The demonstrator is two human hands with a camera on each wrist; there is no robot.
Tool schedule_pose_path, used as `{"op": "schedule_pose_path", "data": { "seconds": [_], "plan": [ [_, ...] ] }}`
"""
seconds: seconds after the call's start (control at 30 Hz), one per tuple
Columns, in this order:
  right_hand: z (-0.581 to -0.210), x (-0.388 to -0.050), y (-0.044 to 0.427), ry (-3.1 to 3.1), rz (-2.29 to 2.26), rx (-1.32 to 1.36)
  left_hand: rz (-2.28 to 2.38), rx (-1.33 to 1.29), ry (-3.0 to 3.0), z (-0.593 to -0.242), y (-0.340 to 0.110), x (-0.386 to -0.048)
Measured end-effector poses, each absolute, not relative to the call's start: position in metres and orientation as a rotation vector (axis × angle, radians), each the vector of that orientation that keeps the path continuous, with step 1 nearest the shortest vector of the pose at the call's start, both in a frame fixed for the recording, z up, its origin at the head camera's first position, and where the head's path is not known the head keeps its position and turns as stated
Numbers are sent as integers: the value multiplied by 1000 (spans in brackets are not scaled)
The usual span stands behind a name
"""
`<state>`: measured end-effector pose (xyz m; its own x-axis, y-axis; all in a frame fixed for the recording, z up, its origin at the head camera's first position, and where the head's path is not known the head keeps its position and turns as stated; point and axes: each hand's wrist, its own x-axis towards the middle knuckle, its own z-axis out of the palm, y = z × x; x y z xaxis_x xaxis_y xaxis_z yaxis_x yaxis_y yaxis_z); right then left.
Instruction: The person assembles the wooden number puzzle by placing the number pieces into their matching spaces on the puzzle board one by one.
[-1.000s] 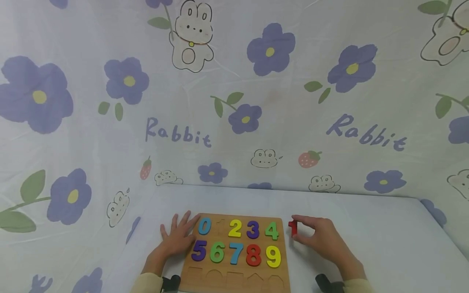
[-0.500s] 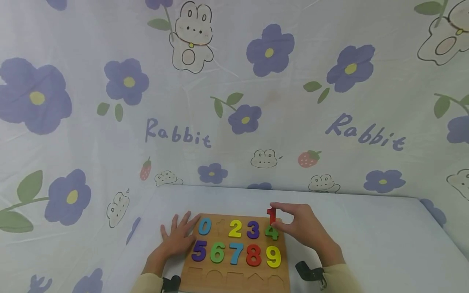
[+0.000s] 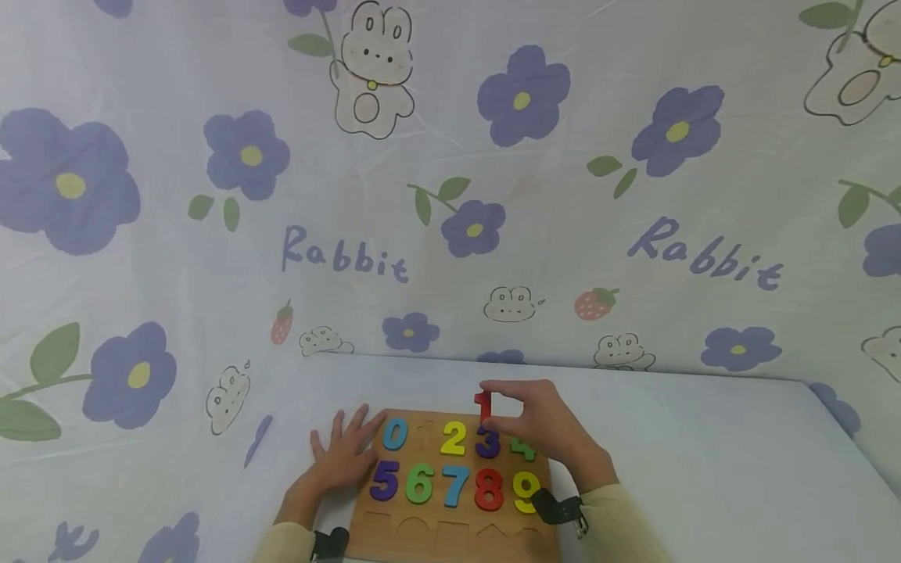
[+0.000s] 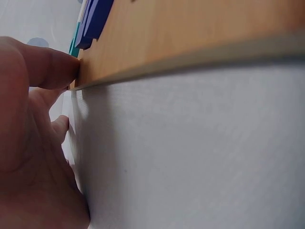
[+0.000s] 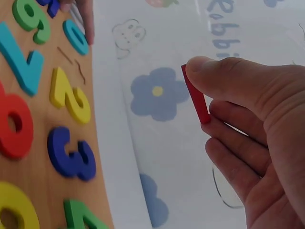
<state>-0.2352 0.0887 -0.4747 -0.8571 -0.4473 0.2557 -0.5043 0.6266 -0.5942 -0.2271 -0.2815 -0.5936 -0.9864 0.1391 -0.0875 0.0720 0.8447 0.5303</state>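
Pinched between the thumb and a finger of my right hand point(image 3: 545, 418) is a red number 1 piece point(image 3: 484, 407), held upright above the board near the purple 3 point(image 3: 487, 442). In the right wrist view the red piece point(image 5: 196, 95) shows edge-on at the fingertips. My left hand point(image 3: 341, 461) rests at the upper left edge of the wooden number board point(image 3: 422, 536), fingers spread, and its thumb touches the board's side in the left wrist view. A bare 1-shaped recess point(image 3: 425, 435) lies between the blue 0 point(image 3: 395, 434) and the yellow 2 point(image 3: 454, 439).
The lower row of the board holds several coloured numbers, among them a purple 5 point(image 3: 384, 481) and a red 8 point(image 3: 489, 489). Shape outlines line its near edge. The white table point(image 3: 739, 461) ends at a printed curtain point(image 3: 563, 195) behind.
My right hand has carried the red 1 leftward from beside the board, rising slightly, to over the 3. The left hand stays in place on the board's edge.
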Motion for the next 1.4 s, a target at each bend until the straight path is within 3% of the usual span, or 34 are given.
{"op": "schedule_pose_path", "data": {
  "seconds": [0.77,1.4],
  "plan": [
    [-508,-248,17,-2866,1126,937,872,176,2881,-585,-283,-221],
    [-538,-258,-8,-2876,943,1035,824,166,2912,-596,-285,-226]
  ]
}}
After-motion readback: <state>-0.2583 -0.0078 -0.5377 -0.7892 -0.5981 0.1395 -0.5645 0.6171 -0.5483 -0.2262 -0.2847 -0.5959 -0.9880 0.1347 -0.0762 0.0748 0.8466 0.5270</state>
